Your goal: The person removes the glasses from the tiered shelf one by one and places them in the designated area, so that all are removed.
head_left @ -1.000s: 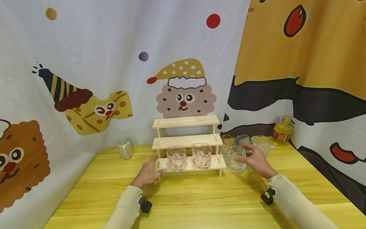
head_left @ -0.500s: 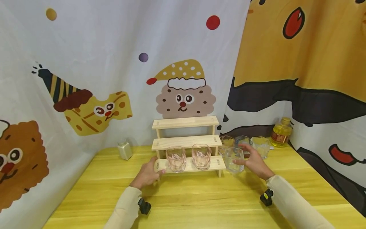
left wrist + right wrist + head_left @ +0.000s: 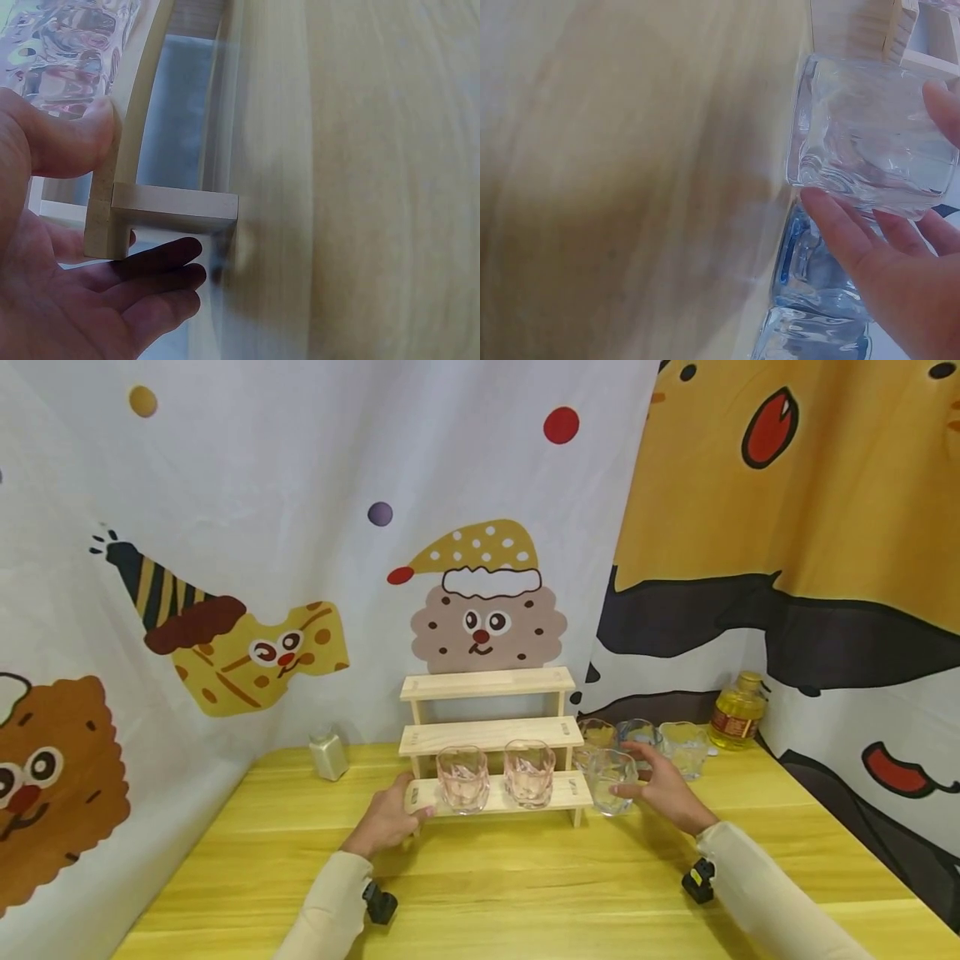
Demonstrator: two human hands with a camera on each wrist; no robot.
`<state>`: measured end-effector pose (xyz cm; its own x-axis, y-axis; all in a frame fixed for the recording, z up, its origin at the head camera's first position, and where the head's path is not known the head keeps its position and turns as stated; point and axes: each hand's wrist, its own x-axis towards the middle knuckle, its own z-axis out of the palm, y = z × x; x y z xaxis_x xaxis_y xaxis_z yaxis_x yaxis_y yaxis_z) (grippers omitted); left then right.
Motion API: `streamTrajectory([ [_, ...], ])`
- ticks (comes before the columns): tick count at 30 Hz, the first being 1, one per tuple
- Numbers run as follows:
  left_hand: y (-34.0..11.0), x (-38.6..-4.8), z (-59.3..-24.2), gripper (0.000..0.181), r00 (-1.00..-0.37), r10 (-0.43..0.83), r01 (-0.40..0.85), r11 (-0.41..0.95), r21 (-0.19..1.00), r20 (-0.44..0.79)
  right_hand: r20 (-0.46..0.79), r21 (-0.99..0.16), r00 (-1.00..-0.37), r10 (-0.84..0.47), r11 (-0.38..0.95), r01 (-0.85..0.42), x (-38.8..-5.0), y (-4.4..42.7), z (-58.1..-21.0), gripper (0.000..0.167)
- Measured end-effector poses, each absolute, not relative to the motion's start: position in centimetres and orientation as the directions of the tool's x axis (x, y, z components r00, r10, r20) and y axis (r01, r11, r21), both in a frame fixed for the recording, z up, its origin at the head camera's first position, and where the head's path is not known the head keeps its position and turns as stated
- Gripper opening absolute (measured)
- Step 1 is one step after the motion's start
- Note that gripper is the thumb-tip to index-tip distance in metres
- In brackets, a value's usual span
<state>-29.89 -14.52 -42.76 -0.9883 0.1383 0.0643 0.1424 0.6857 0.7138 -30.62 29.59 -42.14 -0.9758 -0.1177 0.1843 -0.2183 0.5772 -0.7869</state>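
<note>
A three-step wooden shelf (image 3: 491,735) stands on the table. Two pinkish clear glasses (image 3: 462,783) sit on its lowest step. My left hand (image 3: 386,818) grips the left end of that step; in the left wrist view the thumb (image 3: 79,139) lies on top, while several fingers reach below. At the shelf's right end my right hand (image 3: 663,789) holds a clear glass (image 3: 611,785) upright. The right wrist view has the thumb on one side of this glass (image 3: 877,139) and the fingers on the other, its base at or close to the tabletop.
Behind the right hand stand more glasses: a bluish one (image 3: 637,733), a clear one (image 3: 684,750) and a brownish one (image 3: 596,735). A yellow oil bottle (image 3: 737,714) is at the back right corner. A small pale jar (image 3: 328,756) stands left of the shelf.
My right hand has shifted the clear glass slightly left, closer to the shelf's right end. The left hand has stayed on the shelf.
</note>
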Motion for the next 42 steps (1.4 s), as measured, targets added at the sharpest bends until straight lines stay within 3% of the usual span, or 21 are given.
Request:
streamTrajectory([
  [15, -14.4, -29.7, -42.3, 0.062, -0.99, 0.13, 0.127, 0.679, 0.723, 0.052, 0.178, -0.734, -0.969, -0.169, 0.633, -0.245, -30.7, 29.5, -41.8, 0.085],
  [20, -14.5, -29.7, -42.3, 0.06, -0.989, 0.139, 0.139, 0.688, 0.712, 0.059, 0.222, -0.584, -0.958, -0.183, 0.762, -0.281, -29.3, 28.4, -40.2, 0.087],
  [25, -14.5, -29.7, -42.3, 0.064, -0.991, 0.123, 0.118, 0.684, 0.72, 0.046, 0.399, -0.45, -0.904, -0.151, 0.827, -0.337, -27.3, 25.8, -38.1, 0.075],
  [29, -14.5, -29.8, -42.2, 0.065, -0.992, 0.122, 0.113, 0.672, 0.732, 0.041, 0.459, -0.523, -0.876, -0.147, 0.753, -0.4, -26.4, 23.3, -37.2, 0.066],
  [35, -14.6, -29.8, -42.4, 0.059, -0.992, 0.12, 0.118, 0.674, 0.729, 0.05, 0.377, -0.692, -0.901, -0.214, 0.582, -0.427, -26.2, 20.0, -37.7, 0.068],
  [42, -14.3, -29.5, -42.6, 0.059, -0.991, 0.124, 0.117, 0.657, 0.745, 0.047, 0.319, -0.711, -0.923, -0.215, 0.59, -0.383, -26.8, 17.2, -38.9, 0.083],
])
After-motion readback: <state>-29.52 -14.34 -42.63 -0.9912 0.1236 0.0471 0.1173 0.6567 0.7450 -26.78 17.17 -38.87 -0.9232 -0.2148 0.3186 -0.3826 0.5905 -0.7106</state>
